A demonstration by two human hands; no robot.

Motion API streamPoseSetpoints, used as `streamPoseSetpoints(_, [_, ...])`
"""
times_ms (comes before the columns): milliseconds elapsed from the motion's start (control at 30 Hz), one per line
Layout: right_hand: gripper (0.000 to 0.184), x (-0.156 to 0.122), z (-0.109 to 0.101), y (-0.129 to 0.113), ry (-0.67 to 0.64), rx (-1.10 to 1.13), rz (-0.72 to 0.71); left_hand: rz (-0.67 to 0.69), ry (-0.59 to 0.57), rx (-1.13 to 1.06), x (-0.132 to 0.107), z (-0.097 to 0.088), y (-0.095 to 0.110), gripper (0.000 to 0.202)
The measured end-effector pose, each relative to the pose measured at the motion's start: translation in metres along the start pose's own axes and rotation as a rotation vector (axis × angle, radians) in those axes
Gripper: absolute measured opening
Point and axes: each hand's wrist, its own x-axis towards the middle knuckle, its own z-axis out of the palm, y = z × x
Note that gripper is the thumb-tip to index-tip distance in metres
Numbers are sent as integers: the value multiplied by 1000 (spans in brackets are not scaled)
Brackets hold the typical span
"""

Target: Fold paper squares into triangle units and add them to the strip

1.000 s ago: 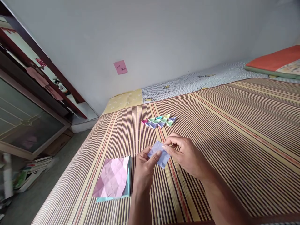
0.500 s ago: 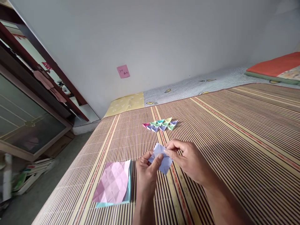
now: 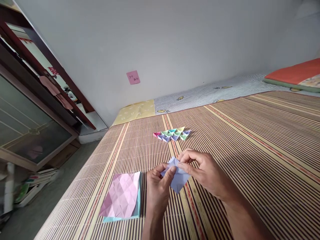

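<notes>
A small lavender square of origami paper (image 3: 180, 181) with crease lines is held up between my two hands, one corner pointing down towards me. My left hand (image 3: 160, 181) pinches its left side, thumb on top and fingers beneath. At the upper right edge, the thumb and fingers of my right hand (image 3: 200, 166) grip the paper near the top corner. Beyond my hands, several small folded paper pieces (image 3: 172, 134) in pink, green, blue, yellow and purple sit grouped on the mat. Left of my left hand lies a creased pink sheet (image 3: 121, 195) over a teal sheet (image 3: 136, 210).
A striped bamboo mat (image 3: 240, 150) covers the bed. A pink note (image 3: 133, 77) is stuck to the wall behind it. Folded orange bedding (image 3: 295, 73) lies at the far right. On the left stand a glass-panelled cabinet door (image 3: 30, 133) and a doorway.
The lavender paper has tilted slightly and sits a little lower and to the right. Both hands keep hold of it, with the right fingers shifted along its upper edge.
</notes>
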Motion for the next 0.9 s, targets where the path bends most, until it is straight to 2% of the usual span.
streamPoseSetpoints(300, [11, -3, -11, -3, -35, 22, -2, -17, -81, 15, -2, -1, 3, 37])
streamPoseSetpoints(567, [16, -4, -11, -2, -30, 31, 9, -5, -150, 13, -1, 0, 6, 38])
streamPoseSetpoints(900, [19, -3, -11, -4, 1, -15, -40, -23, -168, -11, -3, 2, 5, 31])
